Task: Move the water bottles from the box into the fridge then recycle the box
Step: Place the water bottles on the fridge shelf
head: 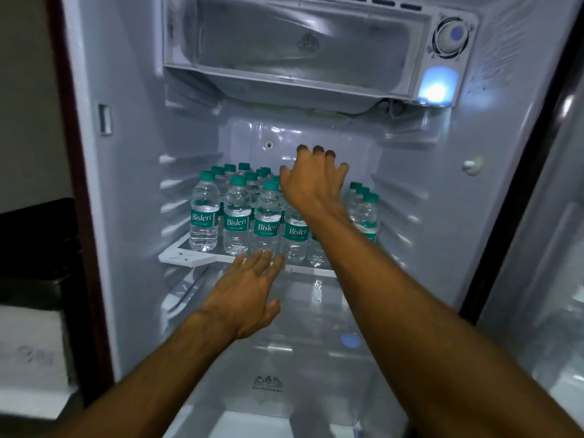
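Fridge (126,216) is open in front of you, door (537,248) swung off to your right. Freezer box (297,49) up top is shut, lamp (437,86) lit beside it.

Only one shelf (186,257) is loaded. Bottles (237,216) stand upright on it, caps up, labels forward, packed touching in rows from the left. A separate short file sits against the right wall. Tight rows make sense: more fit, and neighbours prop each other up. Crisper lid (300,358) below is bare.

Right hand (311,184) reaches in over the caps, in the gap between the main block and the right file. Back of the hand faces the camera, fingers spread with tips bent down. The palm side is hidden, so I can't tell if you have a bottle under it.

Left hand (249,289) is flat and empty, fingers straight, just at the shelf's front edge below the front row. It looks placed to steady or catch the front bottles. It's motion-blurred, so contact is unclear.

Box isn't in view. My read: loading is well along and recycling is not yet started.
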